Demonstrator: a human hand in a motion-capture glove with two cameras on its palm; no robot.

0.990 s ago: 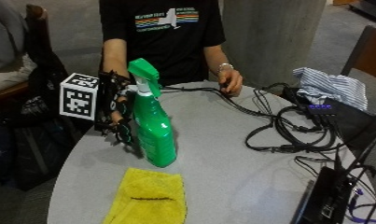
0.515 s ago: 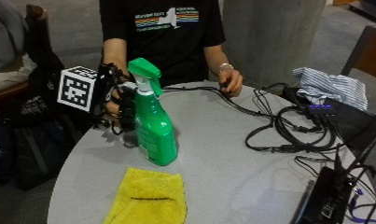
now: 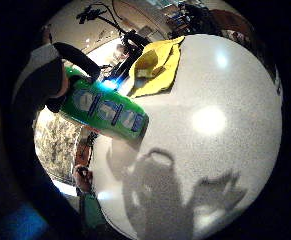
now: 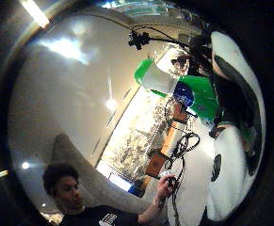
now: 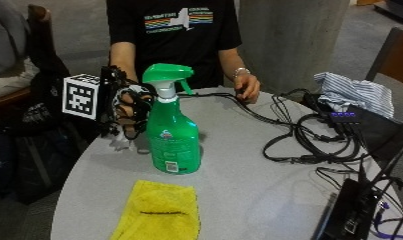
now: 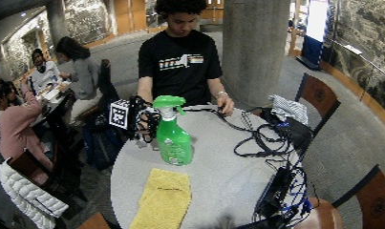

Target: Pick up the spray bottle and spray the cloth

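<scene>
Gloved in black, the right hand [image 5: 126, 102] is raised just beside the neck of the spray bottle [image 5: 172, 131], palm toward it, fingers spread apart and only lightly bent, closed on nothing; whether a fingertip brushes the bottle cannot be told from the outside view. The forearm comes down from the shoulder with the wrist held above the table edge. In the little-finger-side palm view the bottle [image 3: 107, 111] lies close before the palm, its label showing blue and white panels on green.

Nearest the camera in the outside view, a yellow cloth [image 5: 158, 214] lies flat on the round grey table [image 5: 254, 195], folded roughly into a rectangle, with a thin dark line across its middle. Just behind it, apart from it, the spray bottle stands upright: green translucent body, white collar, green trigger head with the nozzle pointing toward the person's left side, and a label low on its front.

Farther back, the bare left hand [image 5: 247, 87] rests on the table with its fingers on a black cable [image 5: 274, 125]. A tangle of black cables spreads across that side of the table, and a striped cloth [image 5: 355, 92] lies at the far edge.
</scene>
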